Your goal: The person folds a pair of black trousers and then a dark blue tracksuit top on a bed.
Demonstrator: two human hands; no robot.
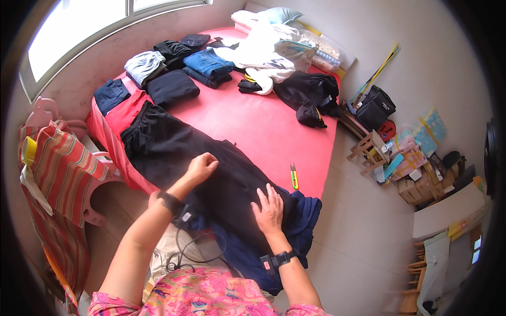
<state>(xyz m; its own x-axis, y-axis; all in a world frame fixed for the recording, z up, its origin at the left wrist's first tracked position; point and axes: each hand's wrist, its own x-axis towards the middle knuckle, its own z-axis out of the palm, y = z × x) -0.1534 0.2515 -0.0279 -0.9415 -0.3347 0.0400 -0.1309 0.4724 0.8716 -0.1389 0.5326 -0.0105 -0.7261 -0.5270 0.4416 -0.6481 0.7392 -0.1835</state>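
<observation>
Floral shirt (211, 295) nearest. Pink-sheeted bed (263, 131): bare sheet beyond the work, room to spread. Black garment (168, 139) along the near edge, gathered waistband at left; navy cloth (305, 213) hangs off at right. Folded clothes (173, 88) limit the far side. Step, I judge: smoothing; next likely calls for lifting an edge to fold. Right hand (270, 209) on cloth, fingers spread; left hand (202, 167) curled, whether pinching can't tell. Green snips (294, 178) near bed's right edge.
</observation>
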